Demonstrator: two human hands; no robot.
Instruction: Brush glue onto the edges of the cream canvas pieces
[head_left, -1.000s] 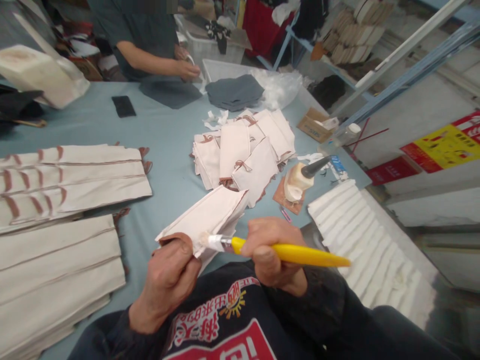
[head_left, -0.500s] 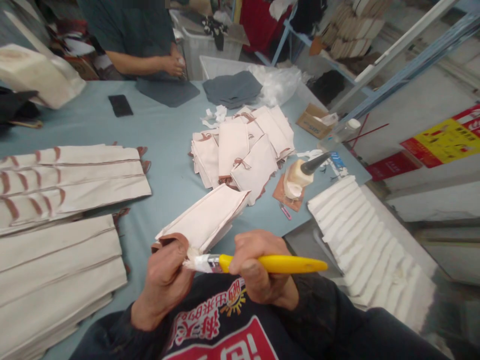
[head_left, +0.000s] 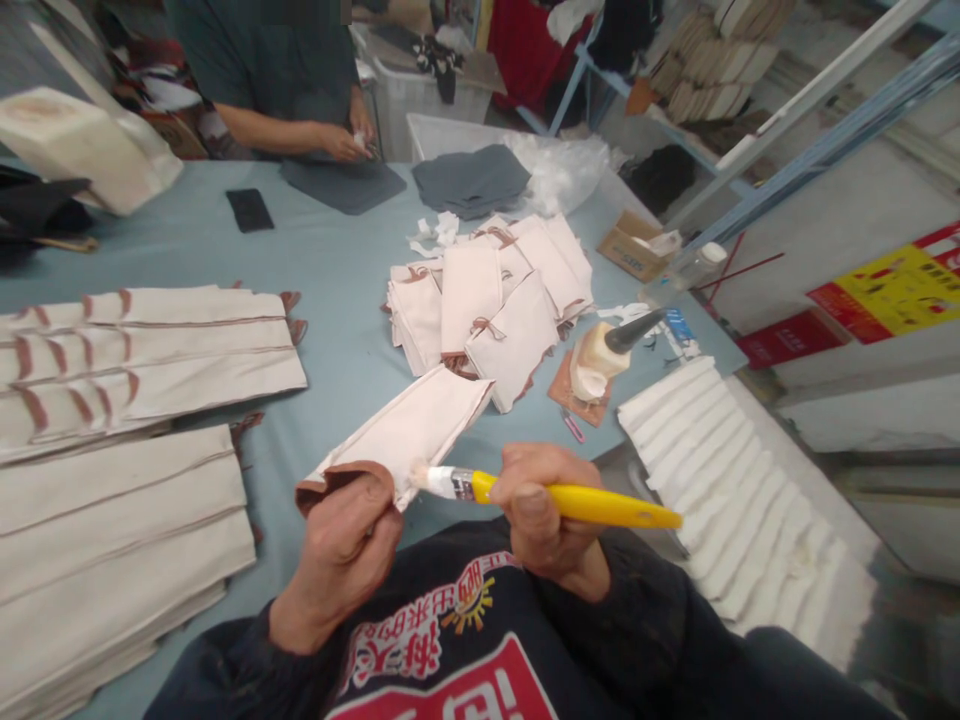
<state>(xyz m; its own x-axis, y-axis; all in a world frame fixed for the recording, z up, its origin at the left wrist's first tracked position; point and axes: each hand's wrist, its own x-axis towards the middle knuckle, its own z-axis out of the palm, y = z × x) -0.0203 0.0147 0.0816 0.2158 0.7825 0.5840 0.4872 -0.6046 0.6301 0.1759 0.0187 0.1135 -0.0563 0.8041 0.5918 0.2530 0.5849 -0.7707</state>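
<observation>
Yellow brush (head_left: 585,502) against slanted cream cloth (head_left: 411,428)

The single view looked out from the person's head, facing forward and steeply down past the dark printed garment (head_left: 465,610) at the bottom edge. The left hand (head_left: 337,560) and right hand (head_left: 551,515) lay close to the lens, low and central. Beyond them the blue-green table (head_left: 330,300) stretched away to a co-worker (head_left: 262,80), farther off; the wide frame reached a slanting blue rail (head_left: 825,143) at upper right.

The brush handle (head_left: 616,506) is glossy, perhaps plastic
</observation>
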